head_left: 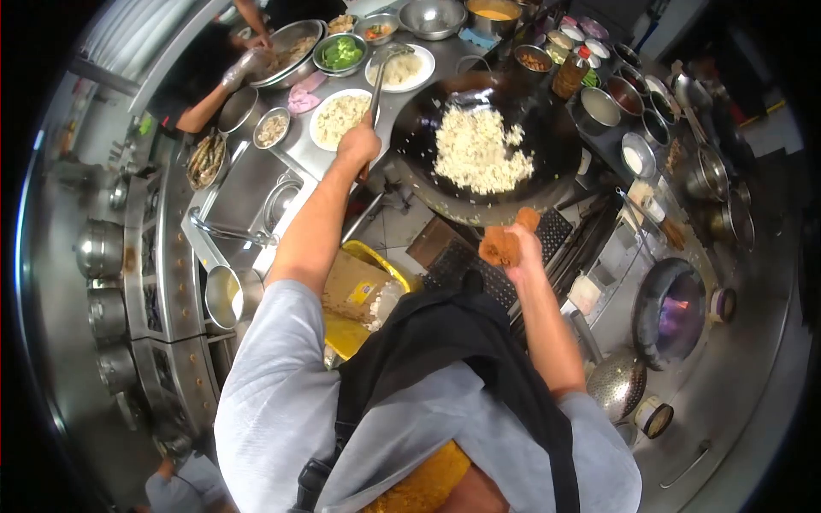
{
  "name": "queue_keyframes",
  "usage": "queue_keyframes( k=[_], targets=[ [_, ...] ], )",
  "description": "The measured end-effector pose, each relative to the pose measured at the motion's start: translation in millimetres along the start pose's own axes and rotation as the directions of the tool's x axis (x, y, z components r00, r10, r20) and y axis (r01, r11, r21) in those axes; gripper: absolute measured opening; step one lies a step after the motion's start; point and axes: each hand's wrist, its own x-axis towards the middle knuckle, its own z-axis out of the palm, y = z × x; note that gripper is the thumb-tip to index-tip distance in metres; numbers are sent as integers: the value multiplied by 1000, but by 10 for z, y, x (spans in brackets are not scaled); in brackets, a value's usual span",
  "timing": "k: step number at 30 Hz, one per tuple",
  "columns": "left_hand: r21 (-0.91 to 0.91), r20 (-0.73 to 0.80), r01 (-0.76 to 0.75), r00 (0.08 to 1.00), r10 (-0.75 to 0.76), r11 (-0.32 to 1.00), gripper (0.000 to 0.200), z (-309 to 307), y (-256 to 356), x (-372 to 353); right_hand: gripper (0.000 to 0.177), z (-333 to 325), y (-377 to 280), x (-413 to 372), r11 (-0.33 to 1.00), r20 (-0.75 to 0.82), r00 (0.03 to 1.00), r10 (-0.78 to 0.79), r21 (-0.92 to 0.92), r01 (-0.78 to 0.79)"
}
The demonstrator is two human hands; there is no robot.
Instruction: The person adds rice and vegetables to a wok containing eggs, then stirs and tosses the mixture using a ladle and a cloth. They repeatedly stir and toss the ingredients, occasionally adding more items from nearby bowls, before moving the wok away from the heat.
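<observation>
My left hand is wrapped round the handle of a long metal ladle. The ladle's head overlaps the far plate of rice in this view. Just under that hand lies a nearer white plate of fried rice. My right hand is closed on a folded brown cloth, right at the near rim of a big black wok. A large heap of fried rice sits in the wok, with loose grains scattered around it.
Bowls of greens and other ingredients line the counter at the back. Several seasoning pots and an oil bottle stand right of the wok. Another person's gloved hand works at a basin on the left. A flame burns at the lower right.
</observation>
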Motion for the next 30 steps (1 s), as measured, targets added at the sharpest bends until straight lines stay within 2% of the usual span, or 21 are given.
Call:
queue_keyframes(
  k=[1,2,4,5,6,8,10,11,12,13,14,15,16,18,19,20,22,24,26,28,30],
  targets=[
    [194,-93,-62,992,81,979,71,34,-3,63,21,-86,7,-1,1000,-41,999,20,11,-19],
    [192,-96,-68,992,88,979,71,41,-29,122,21,-174,21,-5,1000,-40,999,12,12,-12],
    [132,-106,23,994,-9,991,71,-120,45,-62,21,-340,69,-58,997,-93,993,71,29,-69],
    [83,-141,7,990,5,996,71,-208,41,-180,36,-373,66,-124,995,-115,989,97,-2,-98],
    [76,-156,3,988,9,997,71,-288,-5,-299,36,-366,59,-213,996,-103,991,85,-9,-86],
    [-261,-175,-98,983,53,960,72,-465,-94,-564,34,-317,29,-338,991,-75,992,100,95,-93],
    [-485,-51,-36,999,13,874,74,-796,56,-1090,30,-292,-12,-246,993,-47,999,15,118,-9],
    [-634,-39,-59,998,44,771,75,-810,-3,-1239,30,-326,-103,-126,979,67,993,95,177,-106],
    [-636,-40,-66,998,53,769,75,-851,4,-1393,30,-315,-170,-52,952,179,969,170,224,-209],
    [-700,-9,-48,998,58,712,74,-936,60,-1573,35,-116,-219,-14,979,-38,995,95,187,-87],
    [-758,20,-28,998,66,652,74,-1019,116,-1745,42,-271,-222,331,987,94,994,64,142,-77],
    [-784,54,-6,996,77,621,74,-1086,122,-1933,43,-285,-130,177,996,73,996,59,64,-64],
    [-769,65,-15,993,101,639,75,-1129,65,-2128,45,-252,-56,-3,999,58,997,53,-15,-52],
    [-768,127,28,986,110,640,76,-1220,-92,-2572,33,-252,360,-551,992,10,993,-119,-32,120],
    [-768,128,22,985,119,640,76,-1228,-150,-2699,36,-15,404,-849,969,-3,969,-249,4,249],
    [-806,186,72,973,136,588,76,-1216,-239,-2874,36,-110,433,-848,970,-24,970,-243,12,243],
    [-837,251,125,953,171,532,77,-1163,-302,-3048,36,-259,222,-640,1000,36,999,-4,-22,5],
    [-843,371,246,910,184,478,78,-1082,-329,-3081,33,-192,280,-631,997,54,996,-64,-38,66],
    [-842,399,267,893,209,468,79,-980,-392,-3064,31,-169,409,-691,974,-25,984,-176,-149,171],
    [-786,456,293,870,190,544,80,-904,-414,-3116,36,-283,647,-879,899,25,952,-306,-322,297],
    [-690,523,337,844,119,641,82,-749,-381,-3126,34,-468,978,-917,757,31,885,-465,-505,415]
  ],
)
